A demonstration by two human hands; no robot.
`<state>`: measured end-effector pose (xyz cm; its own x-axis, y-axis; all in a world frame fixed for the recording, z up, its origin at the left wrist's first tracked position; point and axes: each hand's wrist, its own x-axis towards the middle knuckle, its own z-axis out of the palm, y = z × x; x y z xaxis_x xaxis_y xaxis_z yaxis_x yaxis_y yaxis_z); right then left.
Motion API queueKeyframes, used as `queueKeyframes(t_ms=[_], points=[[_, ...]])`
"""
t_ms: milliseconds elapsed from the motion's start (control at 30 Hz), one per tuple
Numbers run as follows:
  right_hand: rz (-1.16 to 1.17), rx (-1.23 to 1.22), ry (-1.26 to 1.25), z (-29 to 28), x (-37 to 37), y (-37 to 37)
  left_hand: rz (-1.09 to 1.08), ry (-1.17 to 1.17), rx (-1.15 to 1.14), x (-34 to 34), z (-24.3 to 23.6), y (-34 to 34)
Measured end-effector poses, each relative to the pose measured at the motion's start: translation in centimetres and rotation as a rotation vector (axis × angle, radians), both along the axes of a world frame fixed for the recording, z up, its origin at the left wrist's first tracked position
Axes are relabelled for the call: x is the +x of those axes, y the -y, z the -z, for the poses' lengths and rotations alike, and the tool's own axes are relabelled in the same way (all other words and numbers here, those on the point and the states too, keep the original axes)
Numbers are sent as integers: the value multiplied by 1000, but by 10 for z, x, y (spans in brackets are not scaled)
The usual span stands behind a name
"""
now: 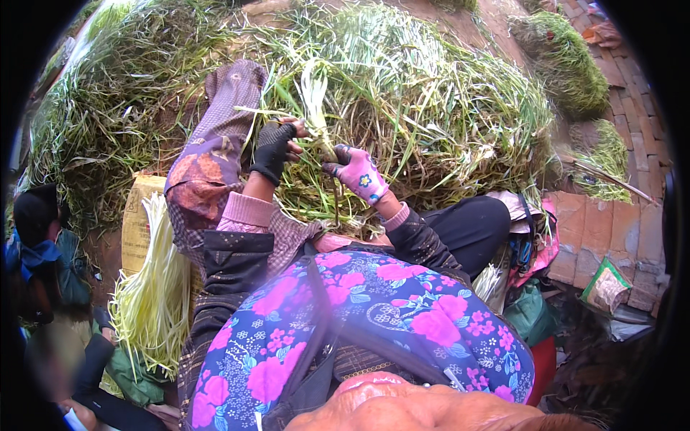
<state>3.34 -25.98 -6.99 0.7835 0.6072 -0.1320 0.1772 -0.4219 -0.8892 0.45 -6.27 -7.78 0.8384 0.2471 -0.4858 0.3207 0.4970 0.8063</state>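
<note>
My right hand (356,172), in a pink flower-patterned fingerless glove, grips the lower part of an upright bunch of pale green stalks (315,97), with roots or stems hanging below it. My left hand (280,147), in a black fingerless glove, is just left of the bunch, fingers curled and closed at some loose leaves; exactly what they pinch is hard to make out. Both hands are over a large heap of long green leafy plants (445,100). A pile of pale stripped stalks (154,302) lies at my left on a yellow sack (136,215).
Smaller green heaps (560,65) lie on the brick paving (632,115) at right, beside a stick (611,179). Bags (532,316) sit by my right knee. Another person (79,381) is at the lower left. My legs stretch around the front of the main heap.
</note>
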Motion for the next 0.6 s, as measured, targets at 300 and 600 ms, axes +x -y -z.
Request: queueKeyframes(t_ms=[300,600], points=[[26,10,-203,-17,21,11,51,115,102,-8,10,19],[165,36,-127,3,16,6,185,-59,629,-5,13,24]])
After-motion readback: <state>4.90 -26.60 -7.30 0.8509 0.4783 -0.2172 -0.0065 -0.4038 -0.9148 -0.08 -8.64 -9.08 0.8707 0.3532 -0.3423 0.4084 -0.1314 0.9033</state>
